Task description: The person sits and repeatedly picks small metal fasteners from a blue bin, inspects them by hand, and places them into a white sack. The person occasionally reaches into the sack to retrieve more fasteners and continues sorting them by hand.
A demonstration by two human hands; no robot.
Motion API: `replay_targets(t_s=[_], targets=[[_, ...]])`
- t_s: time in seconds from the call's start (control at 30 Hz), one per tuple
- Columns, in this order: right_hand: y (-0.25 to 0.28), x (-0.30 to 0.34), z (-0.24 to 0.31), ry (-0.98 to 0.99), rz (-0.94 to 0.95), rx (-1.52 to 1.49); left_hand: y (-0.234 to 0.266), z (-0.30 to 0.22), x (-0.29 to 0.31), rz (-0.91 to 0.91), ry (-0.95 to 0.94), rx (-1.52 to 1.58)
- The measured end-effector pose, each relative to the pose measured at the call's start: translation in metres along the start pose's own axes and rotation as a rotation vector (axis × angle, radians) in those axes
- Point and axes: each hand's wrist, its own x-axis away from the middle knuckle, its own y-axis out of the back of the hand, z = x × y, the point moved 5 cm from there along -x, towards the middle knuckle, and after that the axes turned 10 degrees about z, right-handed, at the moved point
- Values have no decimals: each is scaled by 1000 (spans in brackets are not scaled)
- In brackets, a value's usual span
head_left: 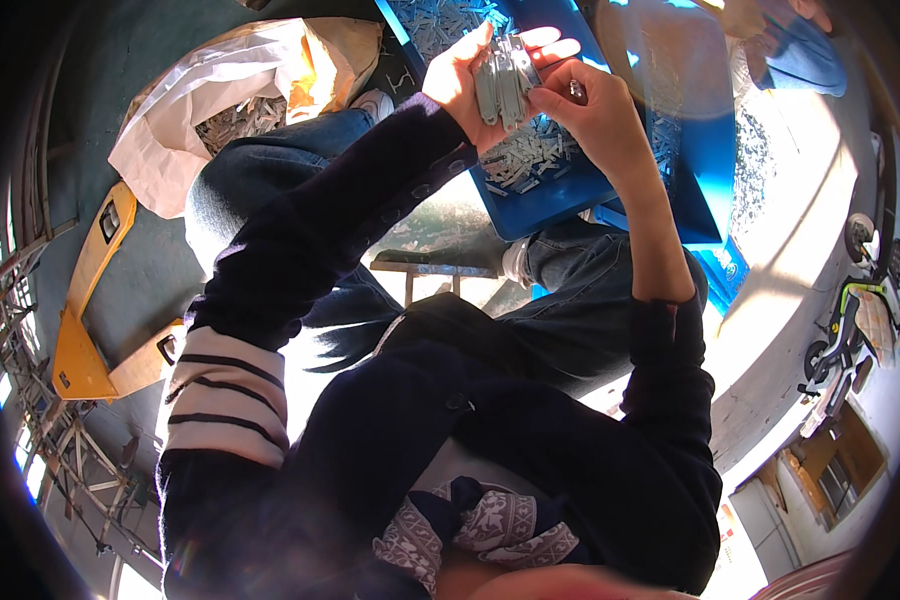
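A row of flat grey metal pieces [507, 85], long with rounded ends, lies side by side across the palm of my left hand [456, 88]. The fingers of that hand curl up behind the pieces. My right hand [602, 115] closes its thumb and fingers at the right side of the row; exactly which piece it pinches is hard to make out. Something small and shiny [577, 90] shows at its fingers. Both hands are over a blue tray [515, 222] that holds many loose metal pieces [530, 160] of similar colour.
Another blue bin [708, 215] stands to the right. At the left is an open white sack [155, 150] with metal pieces [240, 125] inside. A yellow pallet-jack-like frame [85, 300] lies beyond my left arm. Another person's blue-clothed leg [800, 60] shows at top right.
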Motion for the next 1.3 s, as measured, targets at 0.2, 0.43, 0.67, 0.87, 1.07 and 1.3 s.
replay_targets(t_s=[0.2,0.43,0.67,0.87,1.07,1.3], targets=[[48,12,-35,-152,-289,-624,-2,-3,-3,21,-37,96],[95,35,-54,-130,-628,-701,-14,0,1,96,45,124],[25,9,-5,153,-194,-193,-22,8,6,-61,144,104],[16,7,6,189,-81,98,-25,11,12,-128,232,125],[21,3,-6,147,-120,-145,-15,14,8,-22,201,170],[27,4,-16,36,-95,-405,-1,19,3,131,185,163]])
